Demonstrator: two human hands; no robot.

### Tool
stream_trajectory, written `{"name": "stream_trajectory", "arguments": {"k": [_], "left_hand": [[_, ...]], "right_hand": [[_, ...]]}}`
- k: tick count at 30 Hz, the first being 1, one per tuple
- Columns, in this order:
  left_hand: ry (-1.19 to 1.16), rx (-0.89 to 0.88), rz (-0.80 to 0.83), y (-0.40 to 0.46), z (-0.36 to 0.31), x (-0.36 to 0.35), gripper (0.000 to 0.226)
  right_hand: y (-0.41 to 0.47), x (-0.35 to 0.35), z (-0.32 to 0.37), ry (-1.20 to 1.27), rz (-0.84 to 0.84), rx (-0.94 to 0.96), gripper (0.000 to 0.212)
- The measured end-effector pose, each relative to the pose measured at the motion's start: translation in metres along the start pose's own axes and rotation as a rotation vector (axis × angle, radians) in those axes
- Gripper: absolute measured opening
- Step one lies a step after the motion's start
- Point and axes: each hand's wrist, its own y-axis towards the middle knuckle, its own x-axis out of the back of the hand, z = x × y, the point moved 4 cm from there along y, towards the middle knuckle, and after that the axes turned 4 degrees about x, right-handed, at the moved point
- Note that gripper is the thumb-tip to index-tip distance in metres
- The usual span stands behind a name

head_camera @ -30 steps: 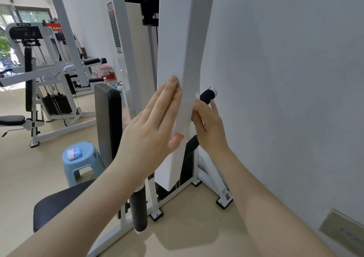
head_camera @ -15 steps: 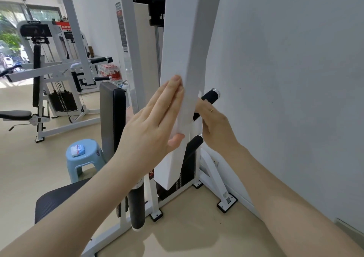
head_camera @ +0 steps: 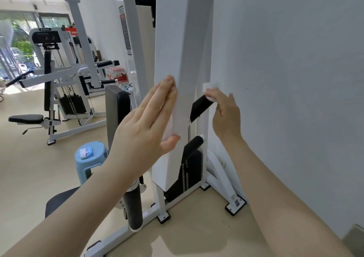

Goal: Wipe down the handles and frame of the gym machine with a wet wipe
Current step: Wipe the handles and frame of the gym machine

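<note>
A white gym machine stands against the wall, its broad white frame post (head_camera: 177,45) rising through the middle of the head view. My left hand (head_camera: 146,118) lies flat on the post's left face, fingers straight and together, holding nothing. My right hand (head_camera: 224,113) is on the far side of the post, pinching a white wet wipe (head_camera: 209,88) against the end of a black handle (head_camera: 201,107). A second black handle (head_camera: 192,147) sticks out lower down. Part of the wipe is hidden by my fingers.
A light blue stool (head_camera: 89,163) with a small wipe packet (head_camera: 86,152) on top stands left of the machine. A black back pad (head_camera: 117,111) and a black roller pad (head_camera: 134,207) are close by. Other machines (head_camera: 57,83) fill the left background. The white wall (head_camera: 285,99) is right.
My right hand has come off the back of the post and moved right and up to the black handle's end, the wipe now showing. My left hand stays pressed on the post.
</note>
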Motion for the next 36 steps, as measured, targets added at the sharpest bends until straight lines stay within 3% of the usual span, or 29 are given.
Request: {"name": "stream_trajectory", "arguments": {"k": [3, 9, 12, 18, 21, 26, 29, 31, 34, 36], "left_hand": [[0.029, -0.001, 0.0, 0.001, 0.002, -0.001, 0.084], [0.039, -0.017, -0.004, 0.002, 0.006, -0.003, 0.083], [0.027, -0.014, 0.003, 0.002, 0.006, -0.003, 0.084], [0.048, -0.001, -0.013, 0.002, 0.001, -0.001, 0.083], [0.05, 0.006, -0.011, 0.002, 0.001, -0.001, 0.084], [0.036, 0.004, 0.013, 0.003, 0.0, 0.001, 0.082], [0.021, 0.011, 0.018, 0.002, -0.002, 0.001, 0.081], [0.008, 0.013, 0.013, 0.002, -0.003, 0.001, 0.082], [-0.001, 0.017, 0.0, 0.002, -0.003, 0.0, 0.083], [-0.004, 0.02, -0.009, 0.001, -0.002, 0.001, 0.083]], "right_hand": [[-0.025, -0.01, 0.009, 0.12, -0.06, -0.156, 0.047], [-0.031, -0.028, 0.013, 0.83, -0.219, -0.714, 0.031], [-0.016, -0.025, -0.003, 1.072, -0.291, -0.807, 0.02], [-0.023, -0.045, -0.002, 1.539, -0.132, -0.97, 0.013], [-0.043, -0.059, 0.014, 1.564, -0.027, -1.021, 0.022], [-0.029, -0.052, 0.005, 1.648, -0.139, -1.052, 0.017], [-0.039, -0.054, 0.013, 1.63, -0.008, -1.02, 0.02], [-0.042, -0.049, 0.017, 1.616, -0.045, -0.998, 0.023], [-0.055, -0.041, 0.024, 1.372, -0.228, -0.945, 0.025], [-0.075, -0.04, 0.037, 1.098, -0.212, -0.799, 0.026]]}}
